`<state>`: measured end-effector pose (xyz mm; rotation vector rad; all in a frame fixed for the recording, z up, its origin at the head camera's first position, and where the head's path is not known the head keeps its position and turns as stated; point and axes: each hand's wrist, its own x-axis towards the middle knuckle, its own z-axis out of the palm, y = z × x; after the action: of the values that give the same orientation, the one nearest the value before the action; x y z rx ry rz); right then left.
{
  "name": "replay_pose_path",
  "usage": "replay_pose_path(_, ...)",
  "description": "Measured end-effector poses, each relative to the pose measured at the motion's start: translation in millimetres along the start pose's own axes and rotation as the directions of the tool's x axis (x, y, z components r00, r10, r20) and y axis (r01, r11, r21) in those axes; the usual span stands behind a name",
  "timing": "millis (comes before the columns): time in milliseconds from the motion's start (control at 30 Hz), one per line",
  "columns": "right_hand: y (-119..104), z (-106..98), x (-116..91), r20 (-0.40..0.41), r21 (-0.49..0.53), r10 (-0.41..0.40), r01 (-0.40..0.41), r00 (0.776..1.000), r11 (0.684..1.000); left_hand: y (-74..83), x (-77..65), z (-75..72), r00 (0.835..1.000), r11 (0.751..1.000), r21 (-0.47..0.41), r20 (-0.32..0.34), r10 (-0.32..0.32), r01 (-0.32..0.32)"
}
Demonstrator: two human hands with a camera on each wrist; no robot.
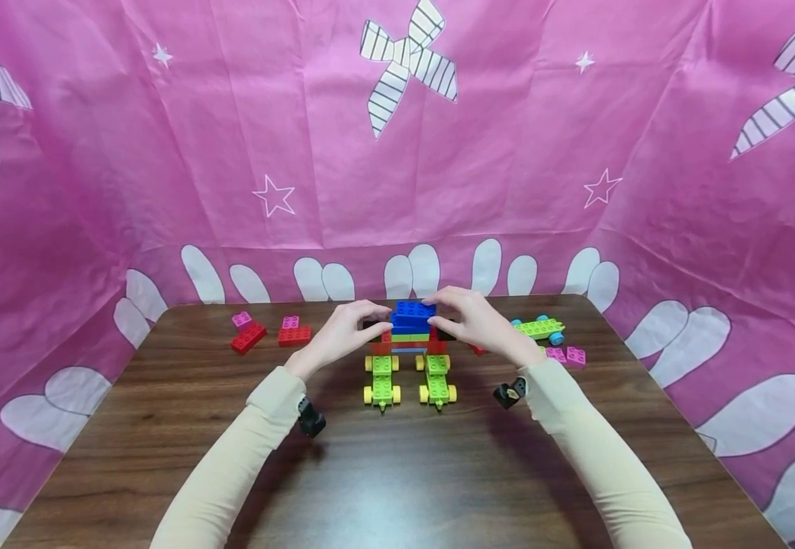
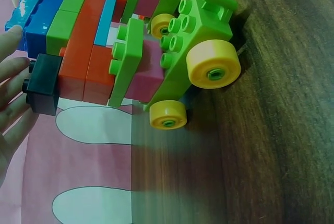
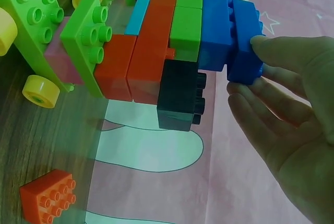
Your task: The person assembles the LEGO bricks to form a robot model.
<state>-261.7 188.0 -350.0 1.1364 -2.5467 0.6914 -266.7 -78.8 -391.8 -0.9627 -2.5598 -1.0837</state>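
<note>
A toy brick model (image 1: 410, 338) stands mid-table on two lime green wheeled bases (image 1: 382, 381) with yellow wheels. Above them are red, light blue and green bricks, with a black brick (image 3: 178, 96) jutting from each side. At the top a blue brick (image 3: 245, 41) sits slightly askew over another blue brick (image 3: 214, 28). My right hand (image 1: 469, 316) pinches the upper one at its right end, thumb on the near side. At the left end, my left hand (image 1: 346, 328) has its thumb and fingertips curled against the upper blue brick.
Red bricks (image 1: 294, 336) and pink bricks (image 1: 242, 319) lie at the back left. A green base with blue wheels (image 1: 540, 329) and pink bricks (image 1: 576, 356) are at the back right. A red brick (image 3: 48, 197) lies beside the model's right side. Pink cloth (image 1: 507, 191) surrounds the table.
</note>
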Motion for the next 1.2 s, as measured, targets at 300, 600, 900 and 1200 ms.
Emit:
replay_pose_path(300,-2,0,3,0.026,-0.001,0.000,0.000,1.000,1.000,4.5,2.9,-3.8,1.000,1.000,-0.019,-0.016,0.023,-0.024)
replay_pose_path(600,-3,0,3,0.004,0.003,-0.053,0.053,0.999,0.999,10.6,7.1,-5.9,0.999,0.999,0.033,-0.041,0.024,-0.022)
replay_pose_path(900,-3,-3,2,0.046,0.034,-0.039,0.038,0.998,0.999,12.1,9.3,-6.3,0.999,0.999,0.017,-0.035,0.040,-0.040)
replay_pose_path(1200,0,-4,1,0.044,0.027,-0.039,0.038,0.998,0.999,13.0,10.1,-6.6,0.999,0.999,0.016,-0.032,0.036,-0.036)
